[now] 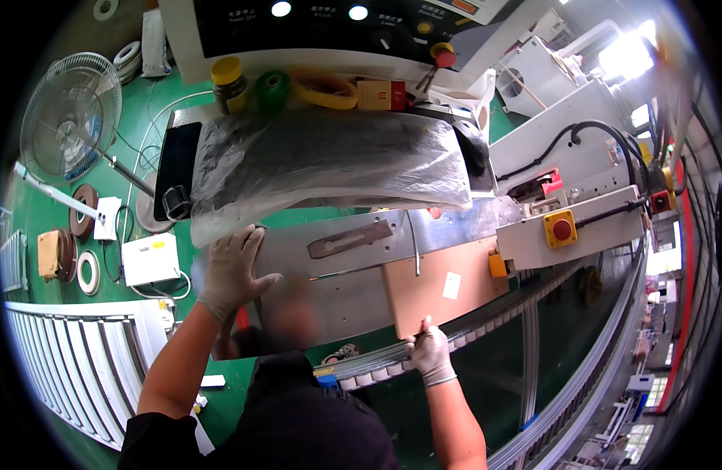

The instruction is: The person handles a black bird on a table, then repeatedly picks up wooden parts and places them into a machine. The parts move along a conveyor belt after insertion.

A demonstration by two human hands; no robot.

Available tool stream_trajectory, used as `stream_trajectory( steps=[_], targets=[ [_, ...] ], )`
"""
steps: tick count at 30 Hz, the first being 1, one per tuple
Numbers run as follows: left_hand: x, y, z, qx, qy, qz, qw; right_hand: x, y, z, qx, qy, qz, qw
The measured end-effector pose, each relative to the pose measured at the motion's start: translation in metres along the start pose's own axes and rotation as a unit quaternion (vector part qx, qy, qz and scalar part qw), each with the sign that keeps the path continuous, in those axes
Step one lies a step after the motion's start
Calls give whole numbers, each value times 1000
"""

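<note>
My left hand (232,270), in a light glove, lies flat with fingers spread on the metal machine table (353,301), touching the near edge of a large clear plastic bag (322,160) that wraps something dark. My right hand (429,352), also gloved, grips the near edge of a tan cardboard sheet (435,286) lying on the table beside the roller conveyor (486,325).
A machine control panel (337,19) stands behind the bag, with a jar (229,84), green tape roll (272,88) and yellow tape roll (323,88) on its ledge. A red emergency button (562,229) sits at right. A floor fan (70,113) and a second roller track (79,368) are at left.
</note>
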State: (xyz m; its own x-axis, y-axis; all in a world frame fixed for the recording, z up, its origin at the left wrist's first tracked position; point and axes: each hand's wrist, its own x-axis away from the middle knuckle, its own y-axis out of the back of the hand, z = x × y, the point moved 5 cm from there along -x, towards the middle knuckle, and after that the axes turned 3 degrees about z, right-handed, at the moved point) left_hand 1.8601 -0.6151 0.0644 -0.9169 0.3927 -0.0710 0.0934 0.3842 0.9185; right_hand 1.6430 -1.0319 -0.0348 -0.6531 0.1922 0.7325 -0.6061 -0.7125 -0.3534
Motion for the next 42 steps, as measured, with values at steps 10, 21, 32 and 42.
stream_trajectory(
  steps=[10, 21, 32, 42],
  targets=[
    [-1, -2, 0, -17, -4, -15, 1000, -30, 49, 77, -34, 129, -117, 984],
    [-3, 6, -9, 12, -16, -29, 999, -24, 48, 51, -187, 265, 10, 946],
    [20, -43, -112, 184, -183, -75, 963, 54, -28, -57, -230, 223, 172, 932],
    [157, -130, -359, 212, -696, 255, 637, 104, 151, -198, 600, 415, -157, 666]
  ],
)
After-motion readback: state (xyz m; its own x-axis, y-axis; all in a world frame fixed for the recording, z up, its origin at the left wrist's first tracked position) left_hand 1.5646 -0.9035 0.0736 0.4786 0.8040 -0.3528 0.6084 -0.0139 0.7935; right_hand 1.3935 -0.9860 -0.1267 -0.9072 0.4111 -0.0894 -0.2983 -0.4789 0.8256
